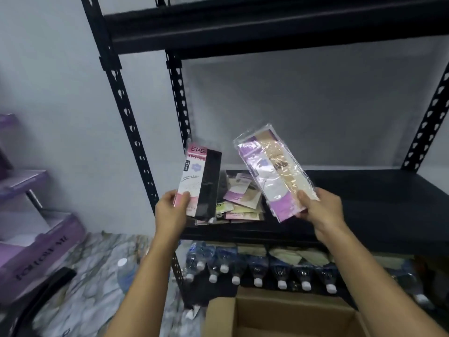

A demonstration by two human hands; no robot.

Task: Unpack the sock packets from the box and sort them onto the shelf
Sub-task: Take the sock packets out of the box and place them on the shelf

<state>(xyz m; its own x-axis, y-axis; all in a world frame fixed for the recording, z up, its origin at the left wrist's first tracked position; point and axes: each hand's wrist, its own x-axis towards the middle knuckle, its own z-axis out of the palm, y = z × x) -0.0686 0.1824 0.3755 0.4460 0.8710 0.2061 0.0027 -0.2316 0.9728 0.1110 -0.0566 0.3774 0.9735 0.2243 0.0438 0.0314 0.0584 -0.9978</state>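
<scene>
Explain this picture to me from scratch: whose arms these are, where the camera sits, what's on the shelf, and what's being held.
There is no machine: a person wears one camera on the head, looking forward and down at their own bare arms. The left hand holds a pink packet with black socks; the right hand holds a purple packet with beige ones. Both are raised in front of a black metal shelf, where a pile of packets already lies at the left. Below the shelf stand water bottles. At the bottom edge is the open cardboard box.

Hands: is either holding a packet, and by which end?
Left hand holds pink-black packet at its lower edge; right hand holds purple-beige packet at its lower end.
</scene>
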